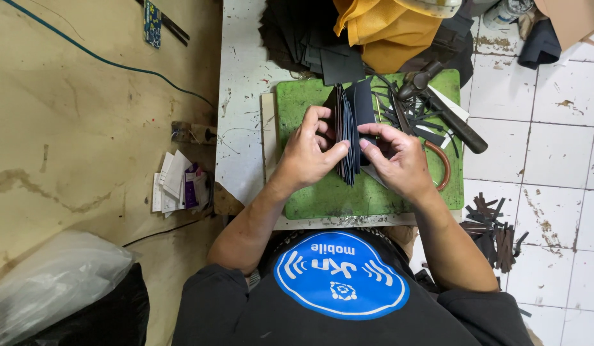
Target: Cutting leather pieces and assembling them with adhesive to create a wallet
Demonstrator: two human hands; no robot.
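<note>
White tiled floor, low spattered board w/ green cutting mat as landmark. Left hand & right hand both pinching stack of dark cut pieces upright at mat centre. Hammer & offcut strips at mat's right edge. Risk, prob.: loose pinch lets stack fan out, slide onto strips.

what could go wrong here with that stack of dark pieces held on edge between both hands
1. The stack of thin dark sheets stands on edge, pinched only by the left hand and right hand; loosening either grip may let sheets fan out or topple onto the green cutting mat.
2. Offcut strips and a dark-handled tool lie close beside the right hand and might snag it.
</note>
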